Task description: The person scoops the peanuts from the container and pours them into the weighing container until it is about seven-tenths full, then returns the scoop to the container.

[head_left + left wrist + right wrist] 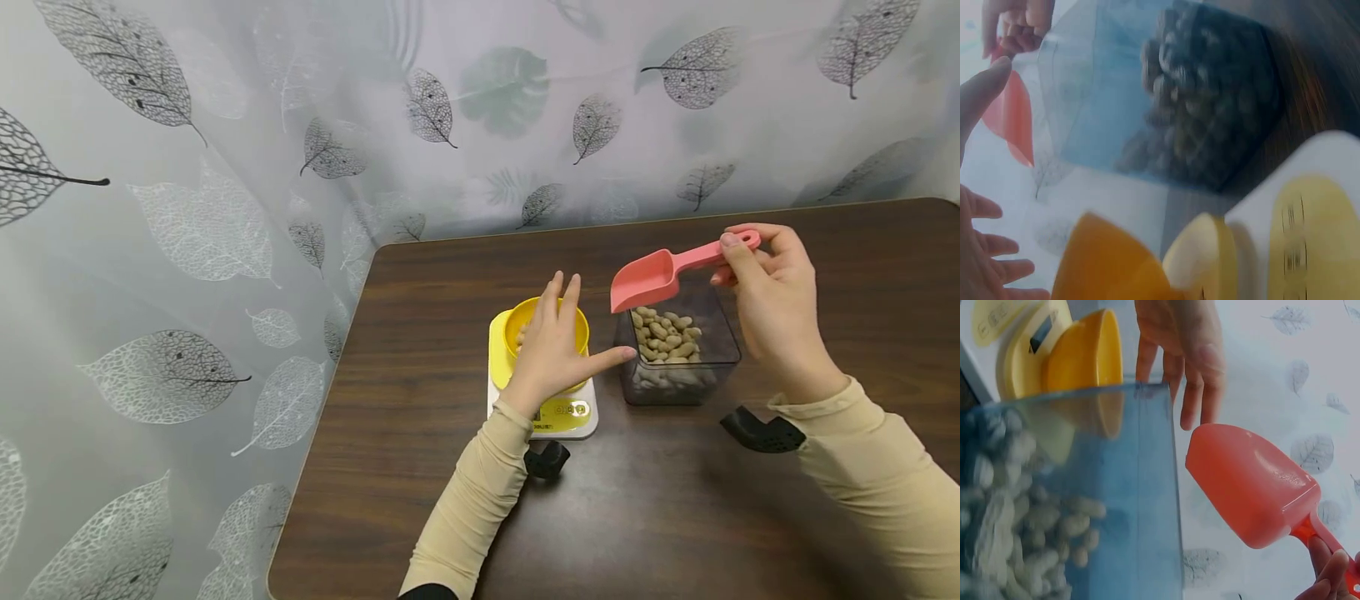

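Observation:
A pink scoop (pixel 647 279) is held by its handle in my right hand (pixel 780 300), pinched between thumb and fingers. Its blade hangs over the back left of a clear dark-tinted bin (pixel 678 394) of peanuts (pixel 663 333). My left hand (pixel 551 346) is spread with straight fingers above a yellow bowl (pixel 583 333), partly covering it in the head view. Some peanuts show inside the bowl, which sits on a yellow and white kitchen scale (pixel 566 421). In the right wrist view the scoop (pixel 1254 487) shows its rounded underside, with the left hand (pixel 1188 350) beyond.
The brown wooden table (pixel 405 375) carries the scale on the left and the bin just to its right. A leaf-patterned curtain (pixel 510 167) hangs behind the table and along its left side. Dark wrist camera mounts (pixel 761 432) stick out under both wrists.

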### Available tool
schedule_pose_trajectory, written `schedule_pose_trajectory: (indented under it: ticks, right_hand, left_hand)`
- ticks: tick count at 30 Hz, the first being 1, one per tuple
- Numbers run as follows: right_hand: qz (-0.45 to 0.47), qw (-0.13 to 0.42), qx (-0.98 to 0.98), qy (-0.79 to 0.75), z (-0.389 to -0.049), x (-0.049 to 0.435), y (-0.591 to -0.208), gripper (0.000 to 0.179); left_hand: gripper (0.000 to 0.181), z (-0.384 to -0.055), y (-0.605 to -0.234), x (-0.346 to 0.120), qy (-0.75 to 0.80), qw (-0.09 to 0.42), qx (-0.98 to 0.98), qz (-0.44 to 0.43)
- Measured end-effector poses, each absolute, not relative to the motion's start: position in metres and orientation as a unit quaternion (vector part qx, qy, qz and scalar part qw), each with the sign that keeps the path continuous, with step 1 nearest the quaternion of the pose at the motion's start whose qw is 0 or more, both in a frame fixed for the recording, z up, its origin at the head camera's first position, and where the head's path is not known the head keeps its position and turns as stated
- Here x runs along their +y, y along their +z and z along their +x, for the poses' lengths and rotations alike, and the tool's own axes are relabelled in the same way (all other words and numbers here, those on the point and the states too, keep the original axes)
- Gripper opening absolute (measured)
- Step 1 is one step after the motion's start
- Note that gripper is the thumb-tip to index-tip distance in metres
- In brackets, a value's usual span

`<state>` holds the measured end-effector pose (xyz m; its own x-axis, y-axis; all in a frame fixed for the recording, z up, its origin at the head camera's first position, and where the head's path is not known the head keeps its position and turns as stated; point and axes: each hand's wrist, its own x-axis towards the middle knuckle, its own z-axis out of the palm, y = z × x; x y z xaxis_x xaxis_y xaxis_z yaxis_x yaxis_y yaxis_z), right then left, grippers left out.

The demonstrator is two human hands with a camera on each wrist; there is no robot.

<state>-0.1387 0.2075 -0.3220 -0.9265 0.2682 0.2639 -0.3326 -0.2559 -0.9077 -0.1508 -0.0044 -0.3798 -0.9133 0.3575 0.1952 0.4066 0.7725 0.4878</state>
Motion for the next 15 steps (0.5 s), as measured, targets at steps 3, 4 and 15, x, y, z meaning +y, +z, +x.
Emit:
schedule_pose_trajectory:
  ticks: [3,4,15]
  right_hand:
    - [0.020,0.202,-0.573,0.794,-0.137,0.214,-0.321,0.025]
    - [0.018,0.205,-0.570,0.795,-0.137,0.217,-0.321,0.024]
    - [0.009,0.228,-0.625,0.747,-0.128,0.237,-0.321,0.023]
  left_hand:
    - [0.103,-0.148,-0.379,0.005,-0.269,0.036,-0.936,-0.223]
    - [0.103,-0.147,-0.379,0.008,-0.269,0.033,-0.935,-0.229]
    - [0.100,-0.143,-0.383,0.036,-0.266,0.007,-0.927,-0.264]
